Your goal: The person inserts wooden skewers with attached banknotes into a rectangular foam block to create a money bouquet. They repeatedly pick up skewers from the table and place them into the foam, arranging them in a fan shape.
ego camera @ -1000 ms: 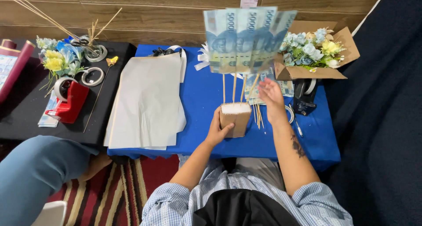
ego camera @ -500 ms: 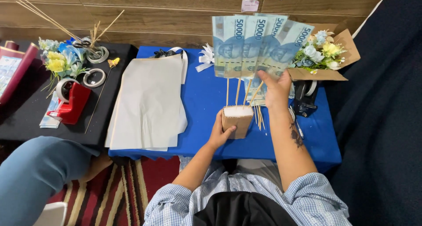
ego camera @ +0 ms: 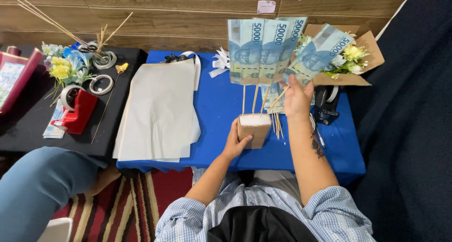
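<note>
Left hand point(ego camera: 234, 141) gripped side of small brown block point(ego camera: 254, 130) on blue table point(ego camera: 216, 105), fingers wrapped round it. Three banknotes on sticks point(ego camera: 263, 49) stood upright in block's white top, fanned side by side. Right hand point(ego camera: 296, 97) pinched stick of fourth banknote point(ego camera: 318, 51), tilted right, just beside others. Spare sticks point(ego camera: 278, 125) lay right of block. White paper sheets point(ego camera: 157, 110) well left; flower box point(ego camera: 353, 58) behind right hand; red tape dispenser point(ego camera: 75, 112) on black table point(ego camera: 28, 129).
</note>
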